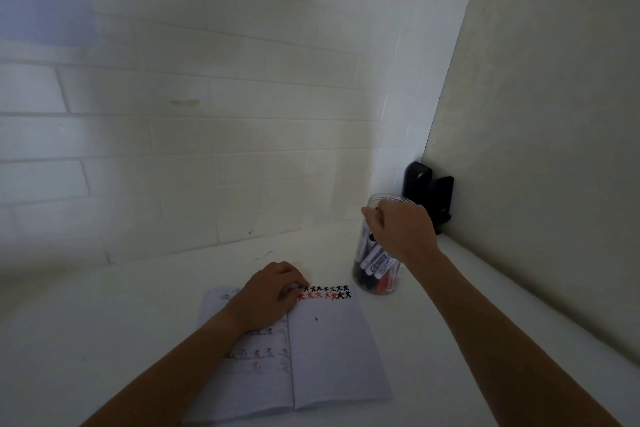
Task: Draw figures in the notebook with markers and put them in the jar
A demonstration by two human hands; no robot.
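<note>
Right hand point(401, 230), fingers curled at the jar point(379, 274) mouth, grip contents unclear; markers point(375, 265) stand directly below; left hand point(268, 295) presses the notebook point(332, 350)

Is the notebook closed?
No, the notebook lies open, with small red and black figures drawn along its right page's top.

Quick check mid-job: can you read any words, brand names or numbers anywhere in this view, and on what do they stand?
Nothing reads clearly.
Markers in the jar: printed labels on the barrels, too blurred to quote.
Notebook, right page: two rows of small black and red figures and one dot, drawings and not text.
Notebook, left page: faint marks showing through, unreadable.
Black object in the corner: no legible marking.
</note>
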